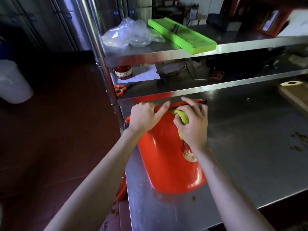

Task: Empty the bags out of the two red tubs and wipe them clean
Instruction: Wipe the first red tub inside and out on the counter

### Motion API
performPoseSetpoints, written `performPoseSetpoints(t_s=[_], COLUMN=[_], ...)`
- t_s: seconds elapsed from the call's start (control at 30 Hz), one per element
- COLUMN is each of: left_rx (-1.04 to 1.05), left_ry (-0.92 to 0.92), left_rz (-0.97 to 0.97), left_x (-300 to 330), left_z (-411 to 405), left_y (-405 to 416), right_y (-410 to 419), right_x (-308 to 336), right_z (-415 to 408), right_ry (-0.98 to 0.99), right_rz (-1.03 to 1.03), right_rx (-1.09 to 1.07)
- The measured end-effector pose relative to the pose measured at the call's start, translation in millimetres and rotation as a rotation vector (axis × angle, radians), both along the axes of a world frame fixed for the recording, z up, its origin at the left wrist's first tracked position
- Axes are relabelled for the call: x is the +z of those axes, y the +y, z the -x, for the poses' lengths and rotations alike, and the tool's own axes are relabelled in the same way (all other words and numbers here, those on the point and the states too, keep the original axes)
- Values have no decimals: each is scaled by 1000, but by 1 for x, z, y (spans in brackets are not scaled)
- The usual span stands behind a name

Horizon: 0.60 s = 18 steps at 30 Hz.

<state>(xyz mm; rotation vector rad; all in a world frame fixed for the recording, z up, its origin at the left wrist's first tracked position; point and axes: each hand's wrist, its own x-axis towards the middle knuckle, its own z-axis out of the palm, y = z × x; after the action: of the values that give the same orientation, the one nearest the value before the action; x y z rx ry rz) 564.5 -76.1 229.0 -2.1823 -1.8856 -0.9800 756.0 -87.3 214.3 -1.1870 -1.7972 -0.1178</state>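
Observation:
A red tub [168,164] lies on its side on the steel table [250,147], its base toward me and its rim under the lower shelf. My left hand [145,117] rests flat on the tub's upper side near the rim, fingers straight. My right hand [193,124] grips a yellow-green cloth [183,118] and presses it on the tub near the rim. A round sticker [189,154] shows on the tub's side. Part of a second red tub [120,190] peeks out below the table's left edge.
Clear plastic bags [130,33] and a green tray [181,35] lie on the top shelf. Orange scissors [120,89], a red jar [123,72] and paper sit on the lower shelf. A white bucket [11,82] stands on the floor at left. A wooden board [295,94] lies at right.

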Motion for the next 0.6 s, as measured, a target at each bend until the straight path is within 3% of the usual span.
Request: performPoseSetpoints(t_s=[0.13, 0.23, 0.33, 0.43, 0.6], left_rx=[-235, -209, -172, -41, 57], left_ry=[-68, -293, -476, -443, -199], left_rz=[109, 341, 372, 275, 75], left_x=[-11, -24, -25, -16, 8], left_z=[17, 30, 23, 12, 1], left_y=[-14, -18, -22, -28, -34], right_y=[-6, -3, -4, -8, -31], right_x=[-10, -10, -9, -9, -10], right_z=[-27, -39, -40, -38, -7], right_ry=[3, 74, 78, 126, 262], right_rz=[55, 111, 125, 105, 41], right_rx=[53, 26, 42, 30, -58])
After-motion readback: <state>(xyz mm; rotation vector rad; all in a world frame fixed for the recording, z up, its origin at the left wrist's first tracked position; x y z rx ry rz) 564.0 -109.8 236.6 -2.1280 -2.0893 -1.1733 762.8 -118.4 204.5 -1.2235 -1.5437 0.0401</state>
